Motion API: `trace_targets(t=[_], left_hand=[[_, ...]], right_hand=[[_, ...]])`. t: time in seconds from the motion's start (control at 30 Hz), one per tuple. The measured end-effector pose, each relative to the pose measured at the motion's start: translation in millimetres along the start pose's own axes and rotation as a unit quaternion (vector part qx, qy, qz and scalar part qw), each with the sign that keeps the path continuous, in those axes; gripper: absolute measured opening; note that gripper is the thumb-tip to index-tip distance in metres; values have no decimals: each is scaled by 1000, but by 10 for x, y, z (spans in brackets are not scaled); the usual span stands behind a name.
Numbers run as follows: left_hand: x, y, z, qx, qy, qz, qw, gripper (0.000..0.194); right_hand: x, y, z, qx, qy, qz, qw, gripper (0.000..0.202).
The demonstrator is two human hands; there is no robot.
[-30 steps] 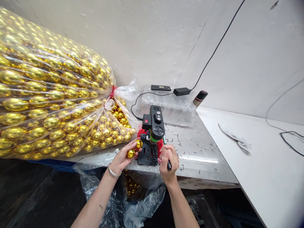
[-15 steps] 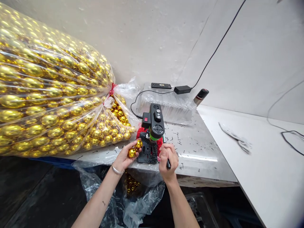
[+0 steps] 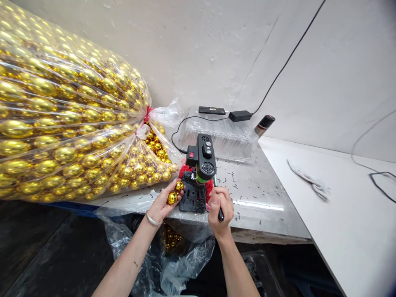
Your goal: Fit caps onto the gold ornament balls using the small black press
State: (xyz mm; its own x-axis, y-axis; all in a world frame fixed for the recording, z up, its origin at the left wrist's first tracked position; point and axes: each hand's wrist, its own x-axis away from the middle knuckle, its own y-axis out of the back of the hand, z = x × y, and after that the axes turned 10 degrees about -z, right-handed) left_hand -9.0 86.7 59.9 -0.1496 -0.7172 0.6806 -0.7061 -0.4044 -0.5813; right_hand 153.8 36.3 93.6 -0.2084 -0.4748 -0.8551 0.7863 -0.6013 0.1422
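My left hand (image 3: 166, 201) is closed around shiny gold balls (image 3: 172, 198), two of which show at the fingertips. It is beside the slotted black base (image 3: 192, 198) of a small bench drill press (image 3: 206, 156). My right hand (image 3: 220, 208) grips the press's black lever handle (image 3: 220, 215), whose end sticks out below the fist. Under the black motor head is a green ring; the tool tip is hidden from me. Red material (image 3: 209, 189) and dark shavings lie around the base.
A huge clear bag of gold balls (image 3: 64, 123), tied in red, fills the left. Behind the press stand a clear plastic tray (image 3: 222, 142), a black power adapter (image 3: 240, 116) and a spray can (image 3: 265, 125). A white glove (image 3: 312, 181) lies on the right table. Below hangs an open plastic bag (image 3: 182, 268).
The view has shifted very slightly. Both hands keep their holds, on the gold balls and the lever handle, with hardly any movement.
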Motion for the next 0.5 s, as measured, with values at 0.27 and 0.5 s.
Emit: trace_targets(t=[0.27,0.5], left_hand=[[-56,31,81,-98,-114,-19,989,31],[-157,-73,246,-250,-254,-30,934,39]], right_hand=[[16,-1,-10,-13,-7,3,1000,28],[13,-8,-13,-20,-5,1,1000,27]])
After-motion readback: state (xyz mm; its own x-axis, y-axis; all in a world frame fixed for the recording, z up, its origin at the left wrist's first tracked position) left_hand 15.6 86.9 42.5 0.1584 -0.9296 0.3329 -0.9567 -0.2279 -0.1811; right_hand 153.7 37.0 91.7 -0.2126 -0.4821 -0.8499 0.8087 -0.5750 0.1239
